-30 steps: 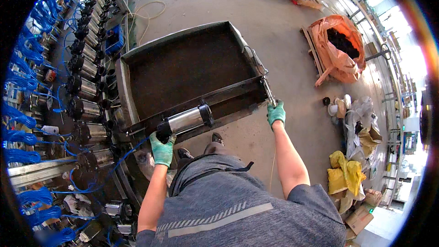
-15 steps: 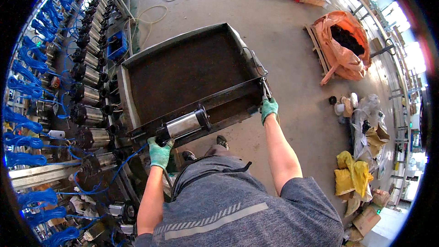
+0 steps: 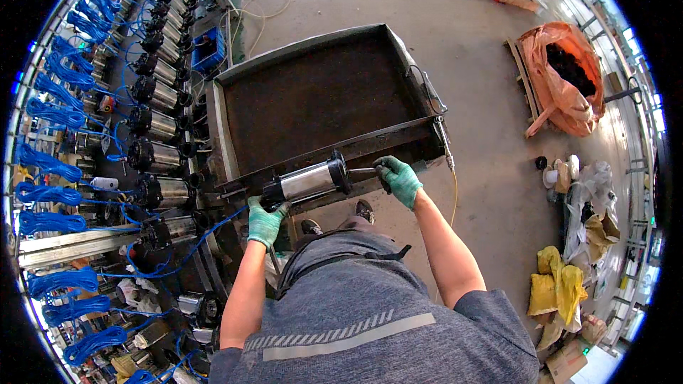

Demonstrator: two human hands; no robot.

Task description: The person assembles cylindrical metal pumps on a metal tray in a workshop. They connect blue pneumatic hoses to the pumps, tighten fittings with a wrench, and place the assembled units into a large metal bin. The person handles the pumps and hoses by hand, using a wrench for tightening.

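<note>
A pump-like cylinder (image 3: 307, 183) with a shiny steel body and black ends lies across the near edge of a dark, shallow metal tank (image 3: 313, 99). My left hand (image 3: 265, 225), in a green glove, is closed around its left black end, where a blue cable runs off. My gloved right hand (image 3: 400, 182) grips a tool with a thin metal shaft (image 3: 363, 170) and a dark end below the fingers. The shaft points at the cylinder's right end; whether it touches is too small to tell.
A hose fitting (image 3: 442, 131) with a yellow hose hangs at the tank's right corner. Rows of similar cylinders (image 3: 165, 156) and coiled blue cables (image 3: 51, 193) line the left. An orange sack (image 3: 558, 85) on a pallet and yellow bags (image 3: 555, 286) lie right.
My right hand has moved left from the tank's right corner to the cylinder's right end, bringing the thin-shafted tool. My left hand still holds the left end. The whole view has shifted slightly.
</note>
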